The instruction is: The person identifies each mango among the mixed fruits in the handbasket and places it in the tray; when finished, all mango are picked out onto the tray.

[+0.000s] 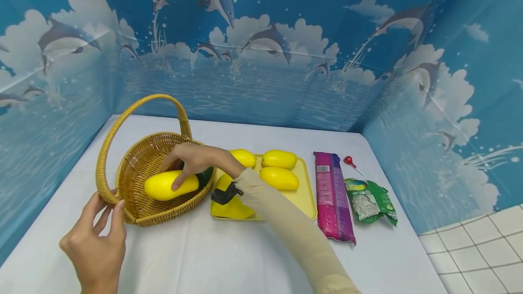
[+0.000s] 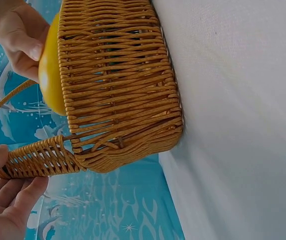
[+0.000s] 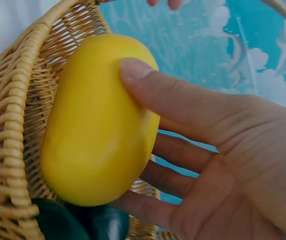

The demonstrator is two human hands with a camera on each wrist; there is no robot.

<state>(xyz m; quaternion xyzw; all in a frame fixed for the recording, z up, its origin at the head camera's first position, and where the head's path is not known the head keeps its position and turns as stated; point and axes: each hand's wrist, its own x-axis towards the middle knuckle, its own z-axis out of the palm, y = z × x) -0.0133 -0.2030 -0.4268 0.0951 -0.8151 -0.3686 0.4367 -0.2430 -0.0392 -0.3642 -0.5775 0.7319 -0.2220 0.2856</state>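
My right hand (image 1: pixel 189 160) grips a yellow mango (image 1: pixel 169 186) inside the mouth of a wicker basket (image 1: pixel 135 212). In the right wrist view the thumb presses on the mango (image 3: pixel 100 125) and the fingers curl round its far side. Below it in the basket lie dark green, glossy rounded things (image 3: pixel 100 220), partly hidden. At the basket's near left, my left hand (image 1: pixel 98 235) pinches the foot of the tall handle (image 1: pixel 104 158) between thumb and fingers. The left wrist view shows the mango (image 2: pixel 53 75) standing partly above the rim.
Right of the basket, a yellow tray (image 1: pixel 304 194) holds several mangoes (image 1: pixel 279 178), some hidden behind my right forearm. Further right lie a long pink and purple packet (image 1: pixel 333 198), a green bag (image 1: pixel 369 201) and a red lollipop (image 1: pixel 349 161). A dolphin-print curtain (image 1: pixel 253 80) surrounds the white table.
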